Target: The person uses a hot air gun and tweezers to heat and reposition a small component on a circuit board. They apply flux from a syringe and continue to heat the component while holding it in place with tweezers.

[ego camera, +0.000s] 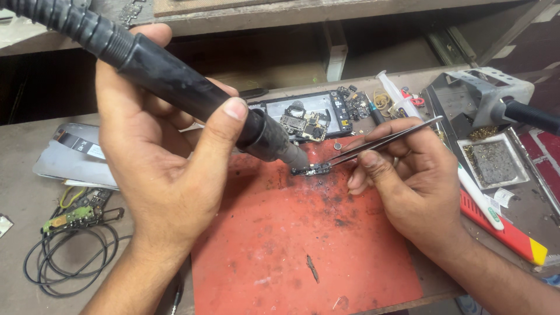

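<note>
- Hidden/cut off: hot-air wand (175, 81) hose runs out of frame top-left; nozzle tip sits right over the small circuit board (312, 170), so the board's left end is partly covered. Parts on it too small to make out.
- Tweezers (385, 142) tips meet the board's right end; whether they grip or just press it, can't tell.
- Left hand (157, 169): fingers + thumb wrapped round the wand's black, scuffed, cylindrical body, thumb laid along the front; fingertips hidden behind it.
- Right hand (408, 181): thumb + forefinger pinching the thin metal tweezers, other fingers curled under, mostly out of sight.
- Board lies on a red mat (280, 245), flat, matte, w/ dark scorch specks near the top edge.
- Behind the mat: opened phone (306, 116), bare boards showing, partly blocked by the wand.
- Right: metal wand stand (490, 93), tray w/ grey sponge-like pad (493, 163), red-yellow tool (507, 233), cut off by the wrist.
- Left: green board w/ coiled black cable (70, 256).
</note>
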